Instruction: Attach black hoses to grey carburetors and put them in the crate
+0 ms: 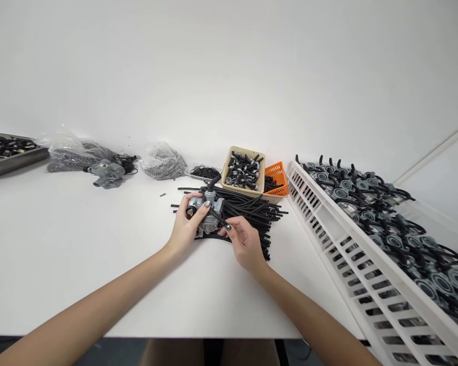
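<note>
My left hand grips a grey die-cast carburetor from the near left side, its fingers wrapped over the body. A short black rubber hose runs from the carburetor toward my right hand, whose thumb and fingers pinch it. A second black hose rises from the top of the carburetor. Under both hands lies a loose pile of cut black rubber hoses. My hands hide the lower part of the carburetor.
A beige box of metal fittings and an orange basket stand behind the hoses. A white slotted rack of hosed carburetors lies at right. Another carburetor, bagged grey parts and a metal tray sit back left.
</note>
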Motion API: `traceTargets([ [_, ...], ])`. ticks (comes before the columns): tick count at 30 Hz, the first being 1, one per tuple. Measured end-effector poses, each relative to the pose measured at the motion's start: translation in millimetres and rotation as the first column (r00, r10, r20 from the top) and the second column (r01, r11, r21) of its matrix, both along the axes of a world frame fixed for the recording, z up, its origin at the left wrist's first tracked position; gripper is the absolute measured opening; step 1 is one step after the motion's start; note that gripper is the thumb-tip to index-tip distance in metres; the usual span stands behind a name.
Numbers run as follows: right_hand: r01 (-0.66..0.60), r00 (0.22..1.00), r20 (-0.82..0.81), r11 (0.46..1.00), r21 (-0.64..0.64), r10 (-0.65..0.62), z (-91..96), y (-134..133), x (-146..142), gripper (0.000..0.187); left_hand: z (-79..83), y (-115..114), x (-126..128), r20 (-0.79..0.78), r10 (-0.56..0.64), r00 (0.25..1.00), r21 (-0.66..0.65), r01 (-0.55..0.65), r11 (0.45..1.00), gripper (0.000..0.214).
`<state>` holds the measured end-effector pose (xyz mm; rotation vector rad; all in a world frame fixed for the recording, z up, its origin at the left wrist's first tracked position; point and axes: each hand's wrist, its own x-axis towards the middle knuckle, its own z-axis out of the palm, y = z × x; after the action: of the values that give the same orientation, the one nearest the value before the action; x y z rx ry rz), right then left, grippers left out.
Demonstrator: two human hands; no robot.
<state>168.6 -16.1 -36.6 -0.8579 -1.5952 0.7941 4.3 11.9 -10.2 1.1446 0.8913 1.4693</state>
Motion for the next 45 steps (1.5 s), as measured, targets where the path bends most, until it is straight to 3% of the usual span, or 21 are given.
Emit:
traceTargets([
  [6, 0.022, 1.000, 0.009, 0.999, -0.046, -0.022, 3.3, 4.9, 2.4, 0.013, 1.6, -1.3, 0.9, -0.015, 0.011, 1.000, -0.016, -0.011, 1.000, 0.055],
  [14, 0.059, 0.985, 0.159, 0.997, 0.045, -0.065, 4.5, 3.9, 0.6, 0.010, 2.3, -4.2, -0.1, -0.010, -0.012, 1.000, -0.038, 0.012, 0.999, 0.052],
  [21, 0.205, 0.967, 0.145, 0.978, 0.037, -0.208, 6.1, 4.2, -4.0, 0.003, 0.6, -1.4, -2.1, -0.011, -0.008, 1.000, -0.022, 0.008, 1.000, 0.052],
  [26, 0.396, 0.917, 0.055, 0.918, -0.017, -0.394, 5.1, 12.2, 0.9, 0.011, 4.0, -6.8, 2.6, 0.027, -0.075, 0.997, -0.095, 0.078, 0.992, 0.050],
  [28, 0.353, 0.935, 0.024, 0.935, 0.026, -0.353, 7.2, 9.7, 0.9, 0.017, 4.1, -7.9, 4.1, 0.026, -0.110, 0.994, -0.095, 0.112, 0.989, 0.050],
  [30, 0.229, 0.973, 0.007, 0.972, 0.057, -0.230, 9.2, 4.4, -1.8, 0.036, 2.5, -6.9, 4.5, 0.047, -0.130, 0.990, -0.090, 0.134, 0.987, 0.049],
  [34, 0.055, 0.998, -0.035, 0.997, -0.052, -0.057, 7.5, -0.2, -8.2, 0.070, -2.6, -2.8, 3.3, 0.112, -0.174, 0.978, -0.087, 0.184, 0.979, 0.042],
  [38, -0.092, 0.992, -0.103, 0.986, -0.142, 0.078, 1.3, 7.3, -8.1, 0.063, -3.9, -3.0, 3.6, 0.136, -0.206, 0.969, -0.118, 0.222, 0.968, 0.044],
  [45, -0.091, 0.987, -0.146, 0.976, -0.199, 0.062, 6.4, 11.0, -3.9, 0.047, -2.1, -4.1, 5.3, 0.191, -0.233, 0.954, -0.223, 0.273, 0.936, 0.046],
])
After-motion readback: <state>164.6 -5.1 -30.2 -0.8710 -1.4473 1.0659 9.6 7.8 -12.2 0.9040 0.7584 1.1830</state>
